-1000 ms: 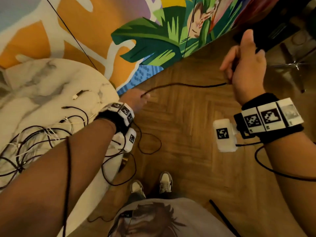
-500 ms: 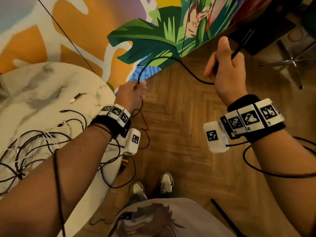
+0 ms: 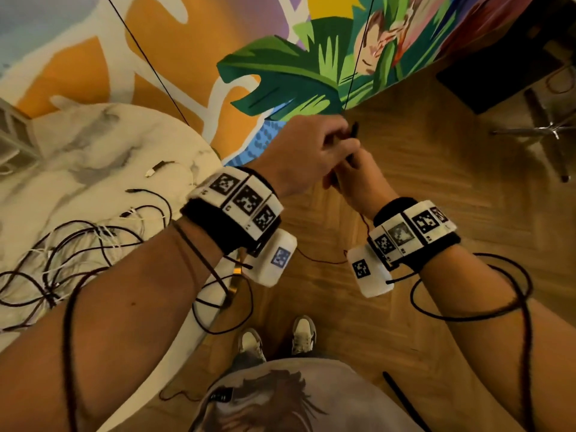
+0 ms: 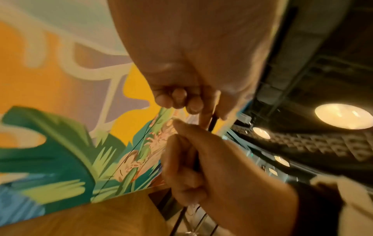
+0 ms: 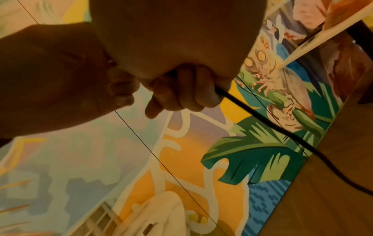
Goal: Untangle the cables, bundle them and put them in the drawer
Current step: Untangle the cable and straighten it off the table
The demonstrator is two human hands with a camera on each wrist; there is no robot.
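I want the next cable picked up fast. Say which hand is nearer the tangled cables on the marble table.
Left. The left hand is just past the marble table edge, beside the tangled cables; the right hand is farther out over the floor. Both grip the black cable.

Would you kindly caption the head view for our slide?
Both hands, left hand and right hand, meet on one black cable beside the marble table.

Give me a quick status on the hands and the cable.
Left hand and right hand together, both gripping the black cable. Other cables lie tangled on the table. No drawer in view.
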